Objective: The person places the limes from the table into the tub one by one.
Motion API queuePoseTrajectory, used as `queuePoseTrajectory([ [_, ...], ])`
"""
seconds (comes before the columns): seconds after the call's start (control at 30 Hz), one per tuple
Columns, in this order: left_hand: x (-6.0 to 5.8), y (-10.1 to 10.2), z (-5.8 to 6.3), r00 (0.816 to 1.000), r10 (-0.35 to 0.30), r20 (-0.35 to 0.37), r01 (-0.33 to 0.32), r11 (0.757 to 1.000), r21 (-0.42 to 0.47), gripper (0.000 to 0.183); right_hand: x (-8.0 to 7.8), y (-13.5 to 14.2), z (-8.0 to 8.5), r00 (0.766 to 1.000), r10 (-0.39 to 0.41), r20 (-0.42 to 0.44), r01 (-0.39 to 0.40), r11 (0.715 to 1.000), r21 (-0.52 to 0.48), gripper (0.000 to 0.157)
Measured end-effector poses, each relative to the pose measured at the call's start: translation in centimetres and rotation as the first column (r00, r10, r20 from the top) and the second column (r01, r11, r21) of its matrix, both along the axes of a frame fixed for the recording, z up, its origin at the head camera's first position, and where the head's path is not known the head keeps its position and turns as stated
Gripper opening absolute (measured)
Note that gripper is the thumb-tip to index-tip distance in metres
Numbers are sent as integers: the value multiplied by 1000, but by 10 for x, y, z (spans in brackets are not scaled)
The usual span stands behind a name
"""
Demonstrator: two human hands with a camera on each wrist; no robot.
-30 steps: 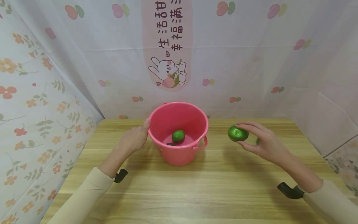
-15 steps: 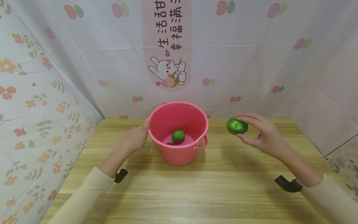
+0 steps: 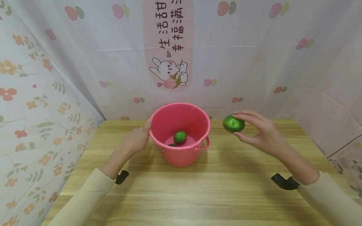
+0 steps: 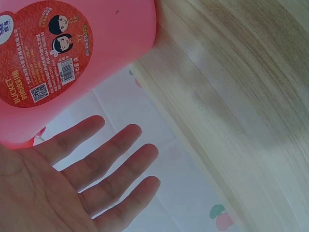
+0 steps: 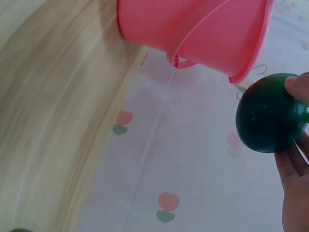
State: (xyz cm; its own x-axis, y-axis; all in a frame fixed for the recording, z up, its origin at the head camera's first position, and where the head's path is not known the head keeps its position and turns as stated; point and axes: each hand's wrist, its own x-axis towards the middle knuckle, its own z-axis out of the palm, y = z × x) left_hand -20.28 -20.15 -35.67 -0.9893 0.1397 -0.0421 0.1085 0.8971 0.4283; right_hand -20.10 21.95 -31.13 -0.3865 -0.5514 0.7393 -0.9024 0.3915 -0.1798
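On the left, left hand (image 3: 135, 139): fingers spread, thumb on the pink bucket (image 3: 181, 158)
Inside: dark sliver (image 3: 172, 145) (maybe fruit, hard to tell), green fruit (image 3: 180, 138)
Held fruit (image 3: 231, 124): just moved bucketward, still outside
Right hand (image 3: 263, 133): pinching it

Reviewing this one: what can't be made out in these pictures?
Dark thing in the pink bucket: head view, mostly hidden by the near wall.
Left hand: head view, its own back and the bucket hide most fingers.
Right hand: right wrist view, cut off by right edge.
Bucket label: left wrist view, cut off by left edge; finest print too small.
Backdrop lettering: head view, cut off by top edge.
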Motion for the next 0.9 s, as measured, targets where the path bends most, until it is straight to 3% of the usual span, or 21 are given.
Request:
queuePoseTrajectory([
  [0.4, -2, 1, -1, 1000, -4, 19, 4, 1000, -13, 76, 13, -29, 24, 997, 75, 8, -75, 997, -15, 52],
  [0.9, -2, 0, -2, 1000, -19, -5, 19, 999, -27, 74, 12, -53, 32, 987, 159, -11, -159, 987, -29, 44],
])
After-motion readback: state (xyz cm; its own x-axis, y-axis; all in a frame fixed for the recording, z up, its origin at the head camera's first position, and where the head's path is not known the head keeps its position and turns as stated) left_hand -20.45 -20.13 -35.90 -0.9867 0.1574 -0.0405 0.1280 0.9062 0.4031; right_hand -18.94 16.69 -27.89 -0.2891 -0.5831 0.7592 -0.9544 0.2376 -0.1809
